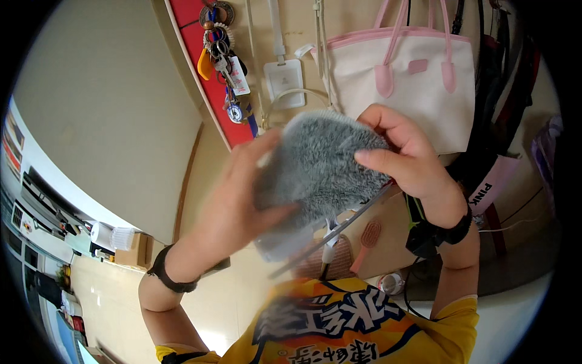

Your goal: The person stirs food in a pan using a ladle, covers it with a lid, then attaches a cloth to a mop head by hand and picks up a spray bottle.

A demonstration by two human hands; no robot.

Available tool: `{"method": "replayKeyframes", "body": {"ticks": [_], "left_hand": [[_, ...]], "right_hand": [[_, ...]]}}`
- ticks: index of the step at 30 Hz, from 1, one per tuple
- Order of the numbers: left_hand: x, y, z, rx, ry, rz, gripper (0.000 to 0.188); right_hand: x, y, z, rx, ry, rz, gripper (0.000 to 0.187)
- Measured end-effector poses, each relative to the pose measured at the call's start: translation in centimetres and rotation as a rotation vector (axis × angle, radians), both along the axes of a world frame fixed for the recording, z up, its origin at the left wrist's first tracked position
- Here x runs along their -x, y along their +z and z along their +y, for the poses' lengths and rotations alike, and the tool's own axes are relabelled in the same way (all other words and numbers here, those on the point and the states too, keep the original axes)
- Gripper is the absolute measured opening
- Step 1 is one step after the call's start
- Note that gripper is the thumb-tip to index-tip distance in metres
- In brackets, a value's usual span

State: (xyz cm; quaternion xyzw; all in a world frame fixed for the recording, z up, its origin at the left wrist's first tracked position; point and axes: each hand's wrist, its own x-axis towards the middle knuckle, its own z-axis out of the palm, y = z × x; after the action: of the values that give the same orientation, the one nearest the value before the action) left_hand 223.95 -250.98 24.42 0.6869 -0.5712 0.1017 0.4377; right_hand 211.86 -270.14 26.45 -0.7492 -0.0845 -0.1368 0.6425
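Observation:
A fluffy grey mop pad (324, 161) with a pale edge is held up in front of my chest. My right hand (409, 161) is closed on its right edge, thumb on top and fingers curled behind. On the pad's left side is my left hand (233, 200), smeared by motion, its thumb across the lower corner and its fingers along the edge. Under the pad show a translucent plate (282, 246), a thin grey strip (339, 227) and a white joint (330, 233) with a pole below. How the pad joins them is hidden.
Keys (223, 70), a badge holder (285, 82) and a white and pink tote bag (406, 91) hang ahead. Lower down lie a pink hairbrush (367, 242) and a dark cable (409, 285). A cardboard box (134, 252) stands at the left.

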Motion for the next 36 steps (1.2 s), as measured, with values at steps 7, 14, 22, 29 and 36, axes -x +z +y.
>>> {"method": "replayKeyframes", "body": {"ticks": [7, 14, 22, 29, 36], "left_hand": [[-2.7, -0.6, 2.8, -0.328, -0.039, 0.494, 0.025], [-3.1, -0.9, 5.7, -0.274, 0.055, 0.391, 0.014], [-3.6, -1.8, 4.4, 0.050, -0.192, 1.087, 0.018], [-6.7, -9.1, 3.1, -0.264, -0.123, 1.137, 0.032], [-5.6, -8.5, 3.8, -0.405, -0.284, 0.973, 0.072]], "right_hand": [[0.3, 0.3, -2.1, 0.225, -0.301, -0.366, 0.016], [0.7, -1.5, -4.6, 0.052, -0.451, -0.345, 0.012], [0.1, -6.7, -7.2, 0.022, -0.475, -0.200, 0.009], [0.9, -12.9, -8.3, 0.810, -0.516, 0.368, 0.024], [0.7, -14.8, -10.9, -0.076, -0.234, 0.424, 0.034]]}}
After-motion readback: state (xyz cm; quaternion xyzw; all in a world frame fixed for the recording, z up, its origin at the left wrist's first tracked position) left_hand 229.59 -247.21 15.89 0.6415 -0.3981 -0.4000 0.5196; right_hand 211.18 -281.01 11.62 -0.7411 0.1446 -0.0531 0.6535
